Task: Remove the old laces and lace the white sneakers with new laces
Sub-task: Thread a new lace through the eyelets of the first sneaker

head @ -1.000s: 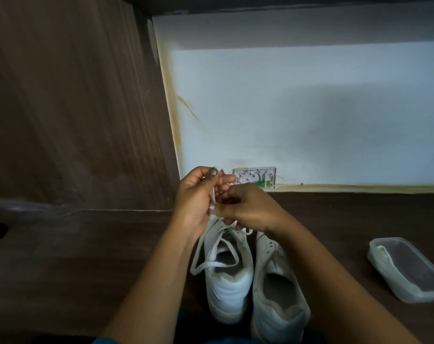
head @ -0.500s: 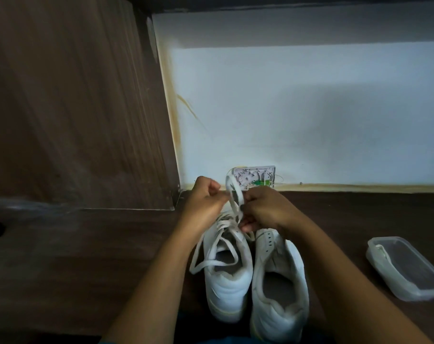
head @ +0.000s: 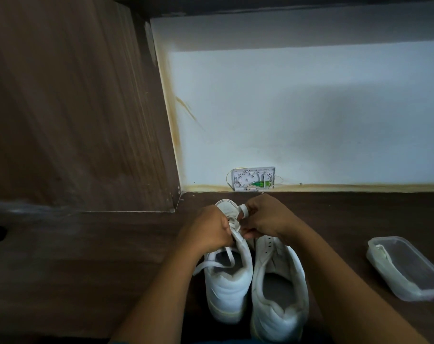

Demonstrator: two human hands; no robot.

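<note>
Left hand [head: 209, 230]: closed in a fist over the eyelet area of the left sneaker [head: 227, 276], gripping the white lace [head: 232, 256]; fingertips turned under, out of sight. Right hand [head: 263, 219]: fingers curled shut, pinching the same lace just beside the left hand; a loop of lace wrapped round one raised finger [head: 243, 211]. Hands nearly touching above the front of the left sneaker. Exact eyelet being worked: hidden behind the knuckles.

Lace: loose strands trailing from under the left hand, across the shoe opening and off its left side. Whether old or new lace: cannot tell.

Sneakers, count 2: white, side by side and touching, heels toward the camera, on the dark wooden surface [head: 87, 269]. Toe of left sneaker visible beyond the hands. Right sneaker [head: 278, 289]: no lace in the visible eyelets; its toe covered by the right hand and wrist.

Clear plastic container [head: 407, 266], count 1: well apart to the right, lying on the surface, right end cut off by the frame edge; something pale inside at its far end, too unclear to identify.

Small white box [head: 254, 178] with green parts, count 1: at the base of the white wall [head: 310, 120]; thin wires at its sides. No legible writing or brand marks anywhere. Brown wood panel [head: 74, 108] at left; far-left edge blurred.
</note>
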